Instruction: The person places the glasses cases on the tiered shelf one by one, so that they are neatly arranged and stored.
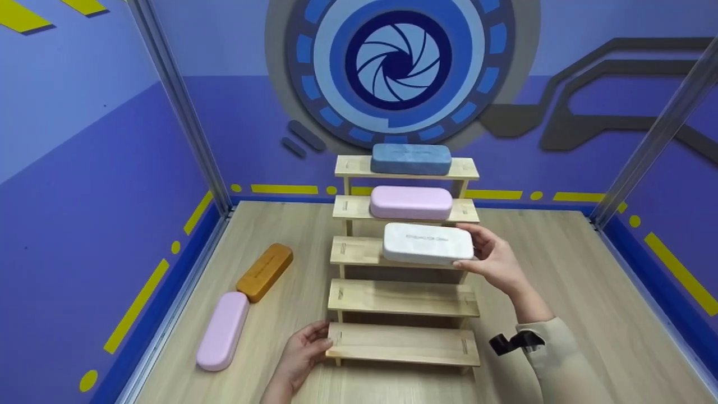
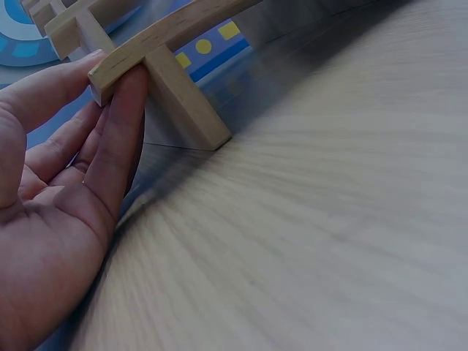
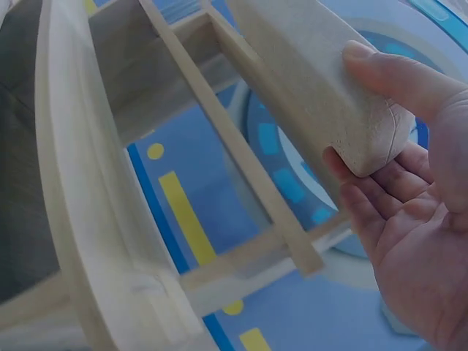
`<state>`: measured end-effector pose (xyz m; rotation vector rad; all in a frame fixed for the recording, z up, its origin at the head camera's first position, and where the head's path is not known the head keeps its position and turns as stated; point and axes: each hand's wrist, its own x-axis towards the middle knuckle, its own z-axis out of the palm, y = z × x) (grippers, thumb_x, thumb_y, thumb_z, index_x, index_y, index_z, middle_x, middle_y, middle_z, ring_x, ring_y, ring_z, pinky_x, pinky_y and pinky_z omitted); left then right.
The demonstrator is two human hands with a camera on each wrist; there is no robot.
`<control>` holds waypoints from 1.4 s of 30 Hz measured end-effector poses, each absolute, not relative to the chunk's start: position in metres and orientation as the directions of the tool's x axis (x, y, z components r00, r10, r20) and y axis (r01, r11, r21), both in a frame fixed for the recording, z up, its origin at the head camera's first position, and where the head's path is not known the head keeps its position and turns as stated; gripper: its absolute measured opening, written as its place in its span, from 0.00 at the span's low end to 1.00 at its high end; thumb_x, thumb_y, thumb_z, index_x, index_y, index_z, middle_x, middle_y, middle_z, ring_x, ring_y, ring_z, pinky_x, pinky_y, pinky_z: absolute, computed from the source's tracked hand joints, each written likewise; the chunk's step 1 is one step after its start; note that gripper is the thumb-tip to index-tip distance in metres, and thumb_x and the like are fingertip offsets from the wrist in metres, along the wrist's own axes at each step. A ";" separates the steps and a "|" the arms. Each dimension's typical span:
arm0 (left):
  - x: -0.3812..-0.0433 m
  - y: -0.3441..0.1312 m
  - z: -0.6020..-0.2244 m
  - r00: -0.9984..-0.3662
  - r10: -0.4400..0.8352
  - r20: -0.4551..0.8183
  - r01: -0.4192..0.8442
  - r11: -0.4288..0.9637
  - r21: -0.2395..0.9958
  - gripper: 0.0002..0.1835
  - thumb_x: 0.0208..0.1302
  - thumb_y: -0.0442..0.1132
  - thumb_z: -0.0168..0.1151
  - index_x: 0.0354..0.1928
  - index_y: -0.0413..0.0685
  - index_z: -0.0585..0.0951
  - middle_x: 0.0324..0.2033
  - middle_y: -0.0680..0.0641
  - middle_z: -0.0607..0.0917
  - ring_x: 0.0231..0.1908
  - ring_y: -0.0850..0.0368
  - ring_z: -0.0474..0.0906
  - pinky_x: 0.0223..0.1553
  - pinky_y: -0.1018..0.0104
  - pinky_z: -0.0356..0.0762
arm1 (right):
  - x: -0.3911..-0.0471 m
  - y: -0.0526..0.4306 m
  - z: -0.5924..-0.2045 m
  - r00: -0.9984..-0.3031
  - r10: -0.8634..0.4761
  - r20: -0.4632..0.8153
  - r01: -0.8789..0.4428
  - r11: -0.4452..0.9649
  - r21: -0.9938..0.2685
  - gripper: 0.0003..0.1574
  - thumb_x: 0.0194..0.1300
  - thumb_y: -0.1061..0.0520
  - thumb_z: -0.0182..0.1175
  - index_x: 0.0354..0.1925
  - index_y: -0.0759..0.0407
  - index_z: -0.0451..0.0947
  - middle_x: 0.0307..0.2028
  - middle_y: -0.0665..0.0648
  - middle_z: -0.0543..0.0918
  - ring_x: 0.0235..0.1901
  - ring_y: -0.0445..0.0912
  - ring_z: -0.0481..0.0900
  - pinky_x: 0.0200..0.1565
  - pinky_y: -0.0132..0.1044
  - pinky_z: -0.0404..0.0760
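Note:
My right hand [image 1: 499, 261] grips a white glasses case [image 1: 428, 243] by its right end, thumb on the near side. The case, with small dark lettering on its lid, overlaps the middle step of a wooden stepped rack [image 1: 404, 297] in the head view. Seen from the right wrist, the thumb presses one face of the case [image 3: 314, 80] and fingertips lie along its other side. My left hand [image 1: 300, 356] pinches the left end of the rack's lowest step, with thumb and fingers around the board's corner [image 2: 121, 62] in the left wrist view.
A blue glasses case [image 1: 411, 159] rests on the top step, and a pink case [image 1: 411, 202] on the step below. On the table at left lie a brown case [image 1: 265, 272] and another pink case [image 1: 223, 331], end to end. Printed blue-purple walls [image 1: 224, 112] enclose the table.

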<state>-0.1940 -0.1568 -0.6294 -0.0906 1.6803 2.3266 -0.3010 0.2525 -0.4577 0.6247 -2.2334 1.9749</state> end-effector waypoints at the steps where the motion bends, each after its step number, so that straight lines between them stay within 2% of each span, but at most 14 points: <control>1: -0.194 -0.157 -0.629 -0.962 0.182 -0.205 -0.252 -0.295 0.922 0.32 0.68 0.31 0.65 0.70 0.28 0.67 0.50 0.53 0.83 0.49 0.61 0.81 0.47 0.67 0.84 | -0.302 0.250 -0.459 -0.912 -0.246 0.328 -0.355 0.076 -0.932 0.48 0.47 0.79 0.72 0.67 0.78 0.66 0.51 0.42 0.86 0.47 0.37 0.83 0.47 0.27 0.83; 5: -0.194 -0.157 -0.629 -0.962 0.187 -0.198 -0.249 -0.306 0.919 0.30 0.68 0.31 0.65 0.69 0.29 0.69 0.49 0.52 0.83 0.50 0.61 0.80 0.47 0.67 0.84 | -0.308 0.242 -0.462 -0.918 -0.265 0.296 -0.328 0.084 -0.941 0.48 0.48 0.78 0.72 0.67 0.77 0.67 0.52 0.46 0.85 0.47 0.37 0.83 0.47 0.27 0.83; 11: -0.193 -0.157 -0.630 -0.961 0.185 -0.205 -0.254 -0.300 0.920 0.30 0.68 0.31 0.65 0.69 0.30 0.69 0.49 0.53 0.83 0.49 0.62 0.80 0.46 0.67 0.84 | -0.316 0.236 -0.466 -0.926 -0.283 0.251 -0.297 0.131 -0.946 0.47 0.49 0.76 0.73 0.67 0.73 0.69 0.55 0.58 0.82 0.47 0.37 0.83 0.48 0.27 0.83; 20: -0.195 -0.158 -0.631 -0.960 0.180 -0.215 -0.260 -0.285 0.922 0.32 0.67 0.32 0.66 0.70 0.29 0.67 0.51 0.51 0.83 0.50 0.60 0.81 0.48 0.66 0.85 | -0.320 0.232 -0.465 -0.931 -0.297 0.210 -0.275 0.198 -0.941 0.47 0.50 0.73 0.75 0.68 0.73 0.68 0.63 0.73 0.77 0.50 0.35 0.82 0.53 0.28 0.82; 27: -0.194 -0.158 -0.630 -0.957 0.173 -0.233 -0.275 -0.278 0.920 0.35 0.66 0.33 0.67 0.72 0.29 0.66 0.52 0.50 0.83 0.50 0.60 0.81 0.48 0.66 0.85 | -0.323 0.233 -0.464 -0.927 -0.331 0.174 -0.265 0.254 -0.930 0.48 0.52 0.70 0.75 0.69 0.73 0.67 0.63 0.74 0.77 0.50 0.35 0.81 0.52 0.26 0.80; 33: -0.194 -0.157 -0.630 -0.957 0.177 -0.231 -0.273 -0.277 0.921 0.35 0.66 0.33 0.67 0.72 0.29 0.66 0.52 0.50 0.83 0.50 0.60 0.81 0.48 0.65 0.85 | -0.325 0.234 -0.464 -0.921 -0.367 0.128 -0.251 0.309 -0.918 0.48 0.56 0.67 0.75 0.70 0.72 0.65 0.65 0.72 0.76 0.54 0.37 0.78 0.54 0.24 0.78; 42: -0.193 -0.157 -0.630 -0.960 0.179 -0.215 -0.260 -0.280 0.924 0.33 0.68 0.32 0.65 0.71 0.29 0.66 0.51 0.53 0.83 0.50 0.62 0.80 0.47 0.67 0.84 | -0.325 0.232 -0.462 -0.911 -0.390 0.137 -0.284 0.350 -0.893 0.47 0.57 0.66 0.74 0.70 0.73 0.64 0.65 0.72 0.76 0.60 0.49 0.77 0.54 0.23 0.77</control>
